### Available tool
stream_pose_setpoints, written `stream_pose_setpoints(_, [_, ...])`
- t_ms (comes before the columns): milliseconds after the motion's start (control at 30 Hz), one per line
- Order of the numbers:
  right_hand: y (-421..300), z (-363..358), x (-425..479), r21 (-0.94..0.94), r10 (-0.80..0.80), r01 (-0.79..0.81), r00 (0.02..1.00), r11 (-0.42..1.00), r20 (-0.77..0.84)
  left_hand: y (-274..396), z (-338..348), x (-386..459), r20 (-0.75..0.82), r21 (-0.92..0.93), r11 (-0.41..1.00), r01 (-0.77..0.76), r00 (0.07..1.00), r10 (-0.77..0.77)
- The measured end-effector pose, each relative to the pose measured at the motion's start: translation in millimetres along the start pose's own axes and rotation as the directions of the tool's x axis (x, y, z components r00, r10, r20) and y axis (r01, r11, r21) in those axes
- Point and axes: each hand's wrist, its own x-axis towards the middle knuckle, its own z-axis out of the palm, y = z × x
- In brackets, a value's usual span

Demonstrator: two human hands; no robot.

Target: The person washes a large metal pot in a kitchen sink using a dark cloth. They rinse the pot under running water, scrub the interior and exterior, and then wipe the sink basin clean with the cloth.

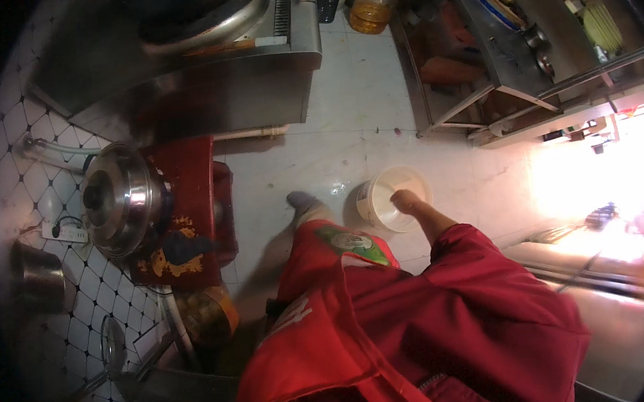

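Note:
My right hand, on a bare forearm below a dark red sleeve, is over the mouth of a whitish plastic bucket. Its fingers look curled, but whether they grip anything is too small to tell. The bucket stands on the pale tiled floor, just right of my shoe, and bears a label on its left side. My left hand is out of view. A red apron with a green print covers my front.
A lidded metal pot sits on a worn red stand at left, beside a power strip. Upper left is a steel counter with a large wok. Steel shelving fills the upper right; an oil jug stands near it.

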Motion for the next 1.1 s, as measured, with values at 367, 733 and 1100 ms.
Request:
stream_pose_setpoints(367, [109, -235, 68, 0.365, 0.417, -0.215, 0.609, 0.906, -0.675, 89, 67, 57, 0.069, 0.085, 0.995, 0.059, 0.996, -0.065])
stream_pose_setpoints(733, [319, -504, 168, 0.334, 0.448, -0.356, 0.316, 0.873, -0.836, 153, 131, 122, -0.002, 0.145, 0.904, 0.402, 0.914, -0.406])
stream_pose_setpoints(1100, [494, -518, 223, -0.127, 0.3, -0.539, 0.632, 0.833, -0.714, 66, 49, -52, -0.079, -0.15, 0.635, 0.758, 0.631, -0.772])
